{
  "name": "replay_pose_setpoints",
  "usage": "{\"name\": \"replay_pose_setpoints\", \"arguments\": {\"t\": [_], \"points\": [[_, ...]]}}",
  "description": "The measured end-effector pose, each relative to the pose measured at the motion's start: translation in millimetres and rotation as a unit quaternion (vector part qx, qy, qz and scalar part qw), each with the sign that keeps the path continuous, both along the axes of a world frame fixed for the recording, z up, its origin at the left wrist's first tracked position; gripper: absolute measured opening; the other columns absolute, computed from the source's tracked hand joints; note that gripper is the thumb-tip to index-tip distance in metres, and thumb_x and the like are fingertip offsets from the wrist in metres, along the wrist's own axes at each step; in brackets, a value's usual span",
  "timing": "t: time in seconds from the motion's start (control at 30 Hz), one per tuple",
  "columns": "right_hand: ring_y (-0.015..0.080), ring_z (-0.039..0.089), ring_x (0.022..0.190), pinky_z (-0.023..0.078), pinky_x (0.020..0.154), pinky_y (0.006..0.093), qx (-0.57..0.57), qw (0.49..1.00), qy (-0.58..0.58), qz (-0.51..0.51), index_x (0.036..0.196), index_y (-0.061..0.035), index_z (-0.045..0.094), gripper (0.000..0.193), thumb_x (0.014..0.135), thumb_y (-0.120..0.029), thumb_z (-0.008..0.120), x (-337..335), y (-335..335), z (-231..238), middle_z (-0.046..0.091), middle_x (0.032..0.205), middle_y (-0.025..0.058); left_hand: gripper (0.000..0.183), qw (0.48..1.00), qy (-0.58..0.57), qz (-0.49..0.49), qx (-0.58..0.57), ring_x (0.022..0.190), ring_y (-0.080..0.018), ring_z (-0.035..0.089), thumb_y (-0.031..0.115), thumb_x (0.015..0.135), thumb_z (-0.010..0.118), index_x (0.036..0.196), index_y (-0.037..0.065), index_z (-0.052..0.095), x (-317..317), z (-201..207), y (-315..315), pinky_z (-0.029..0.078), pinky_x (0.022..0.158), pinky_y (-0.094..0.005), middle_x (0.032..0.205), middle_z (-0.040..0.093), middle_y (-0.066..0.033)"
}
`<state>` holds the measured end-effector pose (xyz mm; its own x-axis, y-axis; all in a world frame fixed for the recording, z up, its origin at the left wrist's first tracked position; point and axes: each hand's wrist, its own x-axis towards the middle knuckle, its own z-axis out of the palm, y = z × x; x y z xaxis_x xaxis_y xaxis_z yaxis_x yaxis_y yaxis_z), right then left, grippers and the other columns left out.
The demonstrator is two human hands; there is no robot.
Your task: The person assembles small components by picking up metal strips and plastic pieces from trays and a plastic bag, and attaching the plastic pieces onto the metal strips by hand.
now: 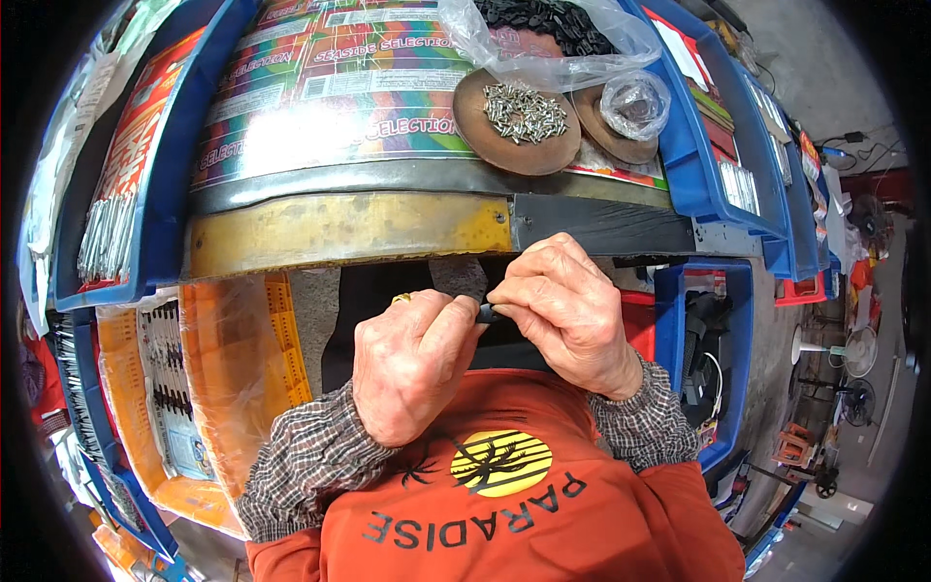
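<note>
My left hand (pixel 412 364) and my right hand (pixel 565 312) meet in front of the table edge, above my lap. Both are closed, their fingertips pinched at a small dark grey piece (pixel 487 313). Fingers cover most of it, so its kind cannot be made out. Beyond the hands, on the table, a round brown dish (pixel 475 136) bears a heap of small silver metal pieces (pixel 527 113) that look like screws or pins. Behind it lies a clear plastic bag (pixel 465 39) with many black parts (pixel 553 21).
The table (pixel 320 102) has a colourful printed cover and a worn yellow front edge (pixel 349 231). Blue bins (pixel 175 165) flank it, the right one (pixel 698 175) holding packets. A second brown dish (pixel 630 148) bears crumpled plastic. An orange crate (pixel 281 330) stands at left, a blue crate (pixel 742 339) at right.
</note>
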<state>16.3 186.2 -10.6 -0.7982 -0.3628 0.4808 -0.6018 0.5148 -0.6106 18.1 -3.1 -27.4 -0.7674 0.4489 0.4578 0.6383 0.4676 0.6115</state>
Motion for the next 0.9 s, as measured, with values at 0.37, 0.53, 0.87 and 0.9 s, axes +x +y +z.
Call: {"name": "replay_pose_setpoints", "arguments": {"t": [0.37,0.53,0.87,0.9], "points": [[0.0278,0.058,0.085,0.052,0.069,0.0361,0.168,0.976,0.134,-0.010,0.091,0.0047,0.063,0.029,0.065,-0.008,0.065,10.2,-3.6,-4.1,0.058,0.091,0.0131,0.024,0.999,0.041,0.003,-0.011,0.058,-0.0241,0.057,0.001,0.068,0.070,0.089,0.003,0.060,-0.9,-6.3,1.1,0.047,0.049,-0.0341,0.070,0.052,-0.0072],[0.0276,0.059,0.087,0.052,0.068,0.0354,0.187,0.968,0.169,-0.006,0.093,0.0062,0.063,0.031,0.066,-0.008,0.065,12.8,-2.9,-6.6,0.059,0.092,0.0142,0.023,0.999,0.049,0.002,-0.007,0.058,-0.0236,0.057,0.000,0.068,0.069,0.089,0.002,0.061,-2.1,-8.8,0.9,0.047,0.049,-0.0334,0.069,0.052,-0.0073],[0.0277,0.063,0.089,0.055,0.073,0.0369,0.202,0.956,0.211,-0.017,0.100,0.0058,0.066,0.034,0.069,-0.009,0.065,17.5,1.3,-21.5,0.063,0.096,0.0149,0.029,0.999,0.045,0.016,-0.015,0.064,-0.0249,0.061,-0.003,0.066,0.073,0.092,0.001,0.064,1.2,-10.5,0.6,0.048,0.055,-0.0336,0.078,0.062,-0.0097],[0.0274,0.063,0.089,0.056,0.073,0.0369,0.193,0.960,0.205,-0.019,0.100,0.0051,0.066,0.034,0.070,-0.009,0.066,17.9,2.0,-22.7,0.063,0.097,0.0142,0.029,0.999,0.045,0.017,-0.016,0.064,-0.0249,0.061,-0.003,0.066,0.073,0.092,0.001,0.064,1.2,-11.1,0.9,0.048,0.055,-0.0336,0.078,0.062,-0.0097]]}}
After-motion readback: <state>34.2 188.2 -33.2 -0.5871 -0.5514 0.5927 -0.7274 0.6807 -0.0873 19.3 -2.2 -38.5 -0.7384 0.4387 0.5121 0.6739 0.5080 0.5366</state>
